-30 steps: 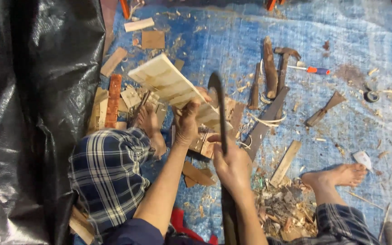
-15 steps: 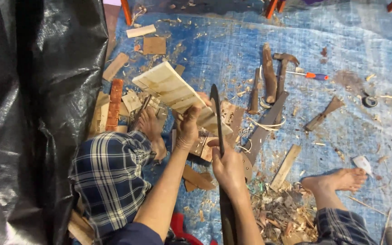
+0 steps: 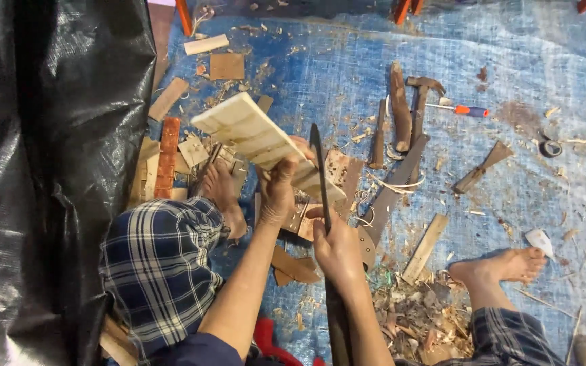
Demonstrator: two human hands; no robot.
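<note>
Your left hand (image 3: pixel 278 193) grips closed the pale flat wooden board (image 3: pixel 259 139), tilted above the blue tarp (image 3: pixel 523 61); your right hand (image 3: pixel 337 247) is closed on the long dark blade (image 3: pixel 319 176), edge against the board. You are chopping; next needs controlled strokes away from the left fingers

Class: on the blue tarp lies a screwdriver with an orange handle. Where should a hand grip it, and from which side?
Grip the orange handle of the screwdriver from above: it lies flat with bare tarp around that end, while its thin shaft points toward the hammer.
</note>
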